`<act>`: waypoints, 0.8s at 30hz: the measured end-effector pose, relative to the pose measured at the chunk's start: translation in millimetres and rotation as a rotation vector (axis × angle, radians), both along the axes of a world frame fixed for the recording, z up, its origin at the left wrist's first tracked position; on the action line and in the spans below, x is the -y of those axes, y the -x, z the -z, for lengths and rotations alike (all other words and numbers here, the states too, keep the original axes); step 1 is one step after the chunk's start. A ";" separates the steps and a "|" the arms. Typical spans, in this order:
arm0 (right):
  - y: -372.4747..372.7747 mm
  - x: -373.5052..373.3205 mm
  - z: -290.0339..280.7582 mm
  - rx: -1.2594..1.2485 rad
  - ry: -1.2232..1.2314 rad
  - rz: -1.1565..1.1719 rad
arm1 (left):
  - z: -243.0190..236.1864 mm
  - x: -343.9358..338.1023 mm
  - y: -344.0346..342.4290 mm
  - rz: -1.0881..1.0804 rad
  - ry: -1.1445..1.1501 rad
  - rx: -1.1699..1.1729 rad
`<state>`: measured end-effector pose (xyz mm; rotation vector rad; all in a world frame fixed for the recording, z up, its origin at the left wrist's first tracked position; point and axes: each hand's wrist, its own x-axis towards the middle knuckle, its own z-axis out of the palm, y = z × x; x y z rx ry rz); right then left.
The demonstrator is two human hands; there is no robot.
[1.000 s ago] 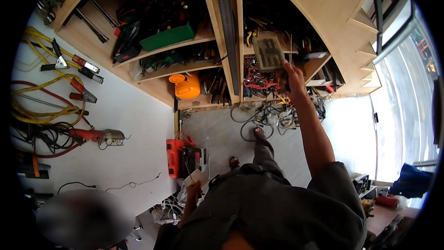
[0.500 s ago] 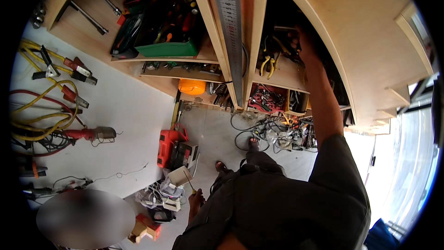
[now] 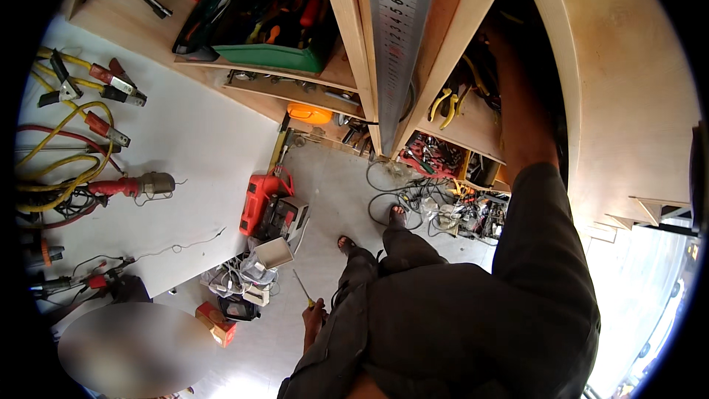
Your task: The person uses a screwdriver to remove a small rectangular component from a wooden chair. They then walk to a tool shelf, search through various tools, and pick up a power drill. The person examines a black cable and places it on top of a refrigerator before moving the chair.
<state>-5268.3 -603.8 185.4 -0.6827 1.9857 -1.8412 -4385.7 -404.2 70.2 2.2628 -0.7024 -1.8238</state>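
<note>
Head view, with the graduated steel rule, set between two wooden uprights, as landmark. Below the rule's lower end and to its left, the left hand is closed around the yellow handle of a screwdriver, whose thin shaft points up and to the left, clear of the wearer's dark clothing. To the right of the rule, the right hand reaches deep into a shadowed cabinet compartment; its fingers are too dark to make out, so neither its opening nor anything it grasps can be told. Yellow-handled pliers lie on the same shelf, between the rule and the right forearm. Just right of the rule's lower end, a red tray holds small metal tools, with a heap of cables on the floor beneath. To the rule's left, a green bin of hand tools occupies the upper shelf, and an orange case sits lower down. Farther left, a red-handled work lamp lies against a white surface.
</note>
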 end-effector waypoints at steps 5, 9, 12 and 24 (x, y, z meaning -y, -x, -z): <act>-108.6 -25.1 -57.5 0.290 0.116 -0.050 | 12.4 15.2 -3.5 0.059 0.032 -0.010; -189.9 -85.6 -100.3 0.481 0.304 -0.228 | 5.0 61.8 12.9 0.202 0.080 -0.038; -240.9 -118.3 -97.0 0.724 0.476 -0.326 | 20.5 97.6 14.9 0.176 0.054 -0.140; -507.7 -169.3 -27.9 0.609 -0.160 -0.564 | 30.6 147.8 13.7 0.242 0.214 -0.316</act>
